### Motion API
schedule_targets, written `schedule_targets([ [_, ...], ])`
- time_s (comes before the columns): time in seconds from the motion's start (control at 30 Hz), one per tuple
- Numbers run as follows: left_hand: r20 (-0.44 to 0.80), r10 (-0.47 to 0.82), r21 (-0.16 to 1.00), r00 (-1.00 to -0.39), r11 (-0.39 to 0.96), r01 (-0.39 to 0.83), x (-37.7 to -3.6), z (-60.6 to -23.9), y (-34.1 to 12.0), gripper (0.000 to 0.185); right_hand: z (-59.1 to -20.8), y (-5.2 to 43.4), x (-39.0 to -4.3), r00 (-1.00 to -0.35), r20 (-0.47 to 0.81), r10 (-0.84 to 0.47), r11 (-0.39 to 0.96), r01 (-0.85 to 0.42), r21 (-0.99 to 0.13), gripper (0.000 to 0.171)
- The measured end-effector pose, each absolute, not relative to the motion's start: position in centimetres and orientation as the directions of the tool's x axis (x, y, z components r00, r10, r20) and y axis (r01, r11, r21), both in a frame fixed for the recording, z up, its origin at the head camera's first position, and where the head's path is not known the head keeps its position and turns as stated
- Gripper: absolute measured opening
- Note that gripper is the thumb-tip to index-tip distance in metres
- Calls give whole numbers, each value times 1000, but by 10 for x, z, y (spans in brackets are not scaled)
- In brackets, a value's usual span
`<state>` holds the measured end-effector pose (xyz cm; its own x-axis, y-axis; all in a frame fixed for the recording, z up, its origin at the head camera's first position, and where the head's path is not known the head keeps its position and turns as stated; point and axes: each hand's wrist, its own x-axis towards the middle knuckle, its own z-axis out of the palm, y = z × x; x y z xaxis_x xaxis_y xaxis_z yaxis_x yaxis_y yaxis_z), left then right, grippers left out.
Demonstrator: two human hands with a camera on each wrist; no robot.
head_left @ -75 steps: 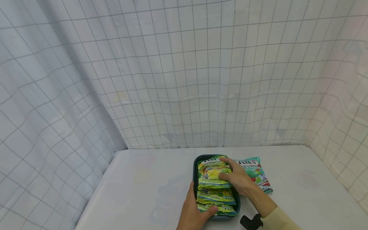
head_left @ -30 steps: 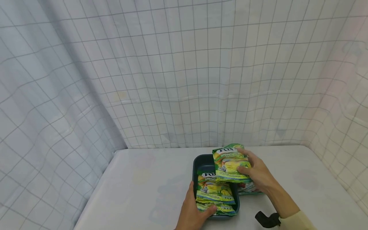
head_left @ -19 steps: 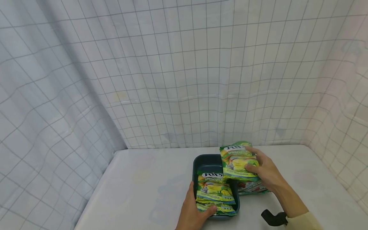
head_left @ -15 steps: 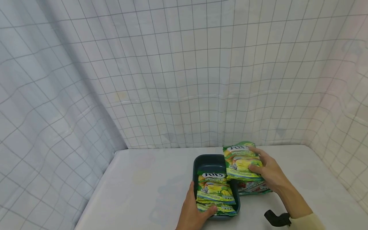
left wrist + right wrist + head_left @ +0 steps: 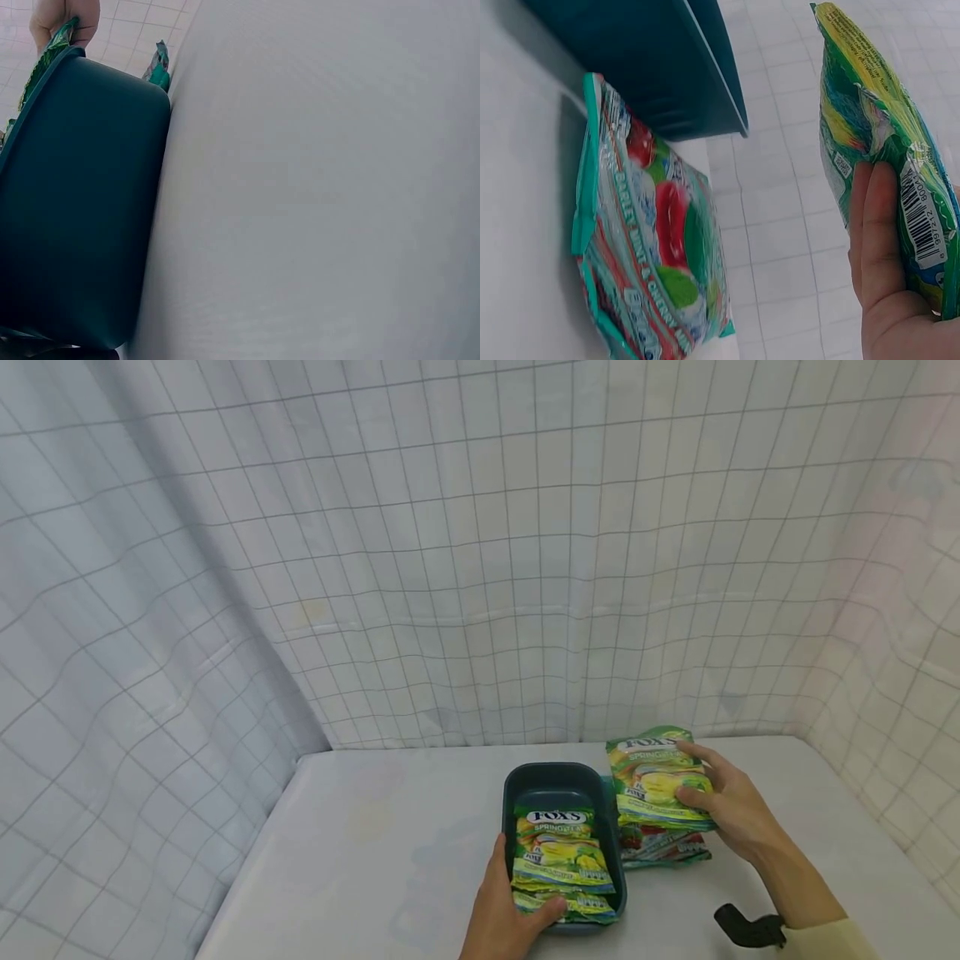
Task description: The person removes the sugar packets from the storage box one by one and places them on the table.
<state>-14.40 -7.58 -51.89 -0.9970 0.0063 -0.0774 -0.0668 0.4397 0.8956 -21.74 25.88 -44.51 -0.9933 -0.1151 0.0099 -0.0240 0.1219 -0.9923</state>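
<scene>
My right hand [image 5: 731, 810] grips a green and yellow candy bag [image 5: 656, 777] and holds it in the air just above a teal and red candy bag [image 5: 663, 847] that lies flat on the table. In the right wrist view the held candy bag [image 5: 877, 150] hangs clear of the teal and red candy bag [image 5: 649, 247]. My left hand [image 5: 510, 914] grips the near left corner of a dark teal tray [image 5: 555, 777], thumb on the bags inside. Other green candy bags [image 5: 562, 864] are stacked in the tray. The tray's outer wall [image 5: 75, 202] fills the left wrist view.
The white table [image 5: 360, 843] stands inside a white grid-patterned curtain [image 5: 480, 568] on three sides. A black wrist strap [image 5: 746, 928] shows on my right forearm.
My right hand lifted the top green bag out of the tray and carried it right, over the teal and red bag. My left hand stayed on the tray.
</scene>
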Motion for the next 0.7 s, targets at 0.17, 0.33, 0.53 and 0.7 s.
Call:
schedule_targets([
  [0.17, -80, 4, 897, -997, 437, -70, -143, -519, -76, 123, -448, 271, -218, -995, -10, -104, 84, 1, -996, 77],
  [0.33, -90, -10, 890, -996, 448, -85, -143, -519, -75, 124, -453, 283, -217, -996, -12, -93, 72, 5, -997, 77],
  [0.53, -96, -16, 884, -995, 458, -93, -143, -520, -75, 125, -457, 298, -214, -997, -25, -75, 80, 19, -997, 77],
  [0.7, -75, -1, 894, -997, 444, -67, -144, -521, -75, 124, -459, 311, -215, -998, -33, -51, 74, 29, -997, 79],
])
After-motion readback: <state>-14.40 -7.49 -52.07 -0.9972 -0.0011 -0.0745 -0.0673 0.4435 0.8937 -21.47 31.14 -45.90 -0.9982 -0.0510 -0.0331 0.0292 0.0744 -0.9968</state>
